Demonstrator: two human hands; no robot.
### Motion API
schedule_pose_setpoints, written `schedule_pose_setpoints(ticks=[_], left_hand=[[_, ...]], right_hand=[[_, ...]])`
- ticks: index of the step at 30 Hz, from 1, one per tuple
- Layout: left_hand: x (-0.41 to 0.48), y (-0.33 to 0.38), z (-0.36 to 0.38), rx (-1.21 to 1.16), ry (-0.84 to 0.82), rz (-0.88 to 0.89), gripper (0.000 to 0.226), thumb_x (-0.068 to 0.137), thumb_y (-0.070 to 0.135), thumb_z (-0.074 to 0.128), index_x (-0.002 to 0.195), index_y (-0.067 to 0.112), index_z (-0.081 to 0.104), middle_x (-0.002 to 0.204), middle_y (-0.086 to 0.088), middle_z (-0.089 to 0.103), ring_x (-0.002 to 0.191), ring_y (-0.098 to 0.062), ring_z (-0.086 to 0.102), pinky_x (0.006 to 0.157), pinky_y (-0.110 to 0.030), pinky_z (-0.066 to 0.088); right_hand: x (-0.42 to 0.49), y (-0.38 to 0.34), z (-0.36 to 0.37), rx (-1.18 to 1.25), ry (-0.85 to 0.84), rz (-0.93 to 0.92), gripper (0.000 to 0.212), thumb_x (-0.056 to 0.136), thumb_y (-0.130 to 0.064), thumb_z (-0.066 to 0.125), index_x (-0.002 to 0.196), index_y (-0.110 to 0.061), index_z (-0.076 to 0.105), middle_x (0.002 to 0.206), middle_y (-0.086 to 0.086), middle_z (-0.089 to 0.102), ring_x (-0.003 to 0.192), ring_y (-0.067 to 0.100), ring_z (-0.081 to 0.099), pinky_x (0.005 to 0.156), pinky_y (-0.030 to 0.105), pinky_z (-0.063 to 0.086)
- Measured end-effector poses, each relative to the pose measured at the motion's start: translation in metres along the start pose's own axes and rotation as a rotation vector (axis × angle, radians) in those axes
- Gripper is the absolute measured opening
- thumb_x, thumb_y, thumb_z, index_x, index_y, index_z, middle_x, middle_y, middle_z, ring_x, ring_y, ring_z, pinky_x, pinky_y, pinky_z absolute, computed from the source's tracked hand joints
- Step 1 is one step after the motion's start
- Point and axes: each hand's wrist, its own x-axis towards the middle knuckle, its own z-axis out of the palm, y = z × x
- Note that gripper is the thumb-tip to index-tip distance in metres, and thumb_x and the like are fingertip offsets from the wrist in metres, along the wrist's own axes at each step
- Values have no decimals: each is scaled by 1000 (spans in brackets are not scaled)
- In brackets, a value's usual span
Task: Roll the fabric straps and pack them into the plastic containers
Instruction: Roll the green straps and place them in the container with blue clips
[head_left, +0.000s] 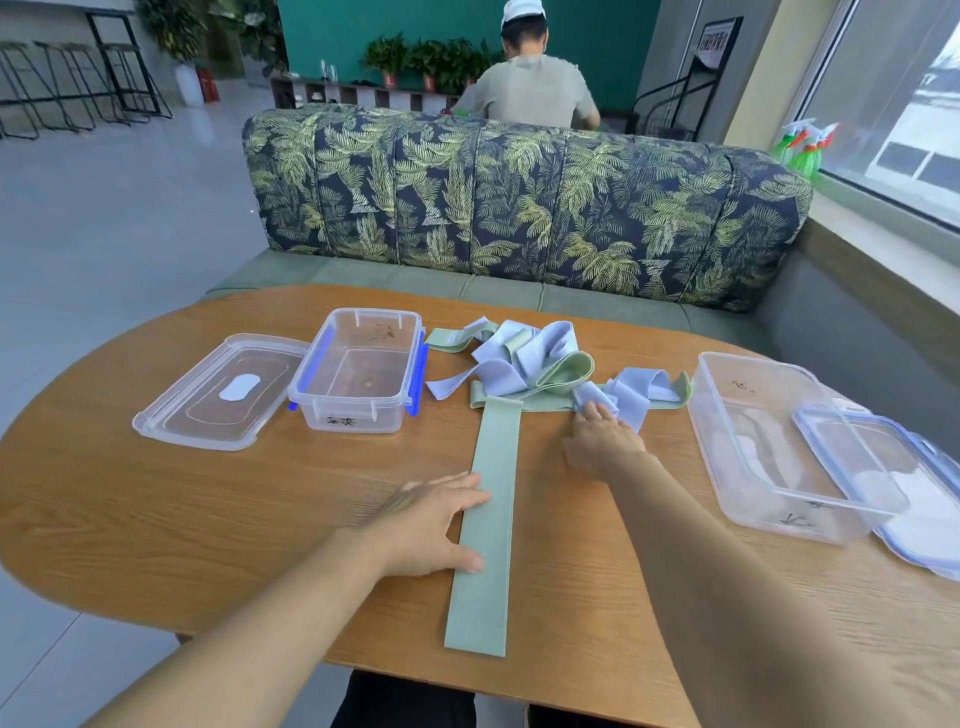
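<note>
Oval wooden table (156, 519) before a leaf-print sofa (519, 208): our left hand (431, 525) lies flat, fingers straight, pressing the edge of the green strap (485, 545) stretched toward us. Our right hand (605, 441), fingers extended and grasping nothing, touches the tangled strap pile (530, 364). Open plastic containers flank it, the left container (358, 410) and the right container (753, 467).

Two containers (353, 418) (753, 493), two lids (218, 395) (930, 525), two hands (431, 525) (605, 441), several straps (488, 519).
</note>
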Motion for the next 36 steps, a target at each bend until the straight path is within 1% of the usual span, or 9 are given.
schedule_pose_setpoints(ticks=[3,6,10,14,19,24,28,32,36], left_hand=[[0,0,-1,-5,-11,4,82,79,43,73,149,31,32,160,14,12,146,0,8,119,-29,8],[0,2,-2,-23,-21,-6,81,79,42,73,148,31,33,160,14,12,146,-1,8,120,-31,9],[-1,4,-3,-27,-22,-10,80,79,40,74,148,30,34,160,13,13,146,-1,10,120,-32,10],[-2,3,-3,-95,-18,-37,79,78,38,75,147,31,37,159,16,14,144,-6,20,119,-32,17],[-5,-3,-3,-243,38,-51,70,81,31,74,143,30,43,157,16,21,141,-4,27,115,-25,24],[-16,-7,-2,-236,37,-51,66,82,32,72,142,31,45,156,15,25,141,-5,28,117,-30,25],[-25,-6,2,-235,51,-48,70,80,38,74,142,32,44,156,17,25,141,-4,27,117,-31,24],[-33,0,8,-240,-4,-33,86,69,49,80,144,32,40,157,18,19,142,-3,24,118,-32,22],[-39,8,12,-227,-16,-24,86,71,41,81,146,31,38,158,15,17,144,-6,21,118,-30,20]], right_hand=[[1,0,2,188,60,-22,37,94,-22,37,123,-9,55,132,7,45,131,26,37,104,39,35],[-4,0,0,445,183,8,24,90,-16,43,102,-9,63,106,8,58,101,31,54,84,40,48],[-19,-2,-5,666,363,65,30,89,-15,47,107,-22,70,92,7,68,83,28,63,74,35,51],[-36,-12,-7,747,483,54,24,88,-19,51,95,-26,73,76,-2,70,74,22,66,69,33,52],[-70,-21,-1,773,461,40,25,86,-11,51,87,-26,70,76,-7,72,67,10,60,58,25,44],[-101,-31,26,842,302,17,28,83,-9,50,86,-31,67,72,-10,73,73,1,60,71,28,49],[-119,-35,41,840,295,14,22,83,-14,59,91,-29,72,74,-16,67,81,9,63,76,27,50],[-134,-40,47,871,244,-67,20,85,-25,67,105,-27,70,89,-17,67,83,-2,61,83,26,50],[-146,-42,50,829,236,-114,27,85,-22,67,112,-26,69,99,-15,64,88,-6,56,82,23,45]])
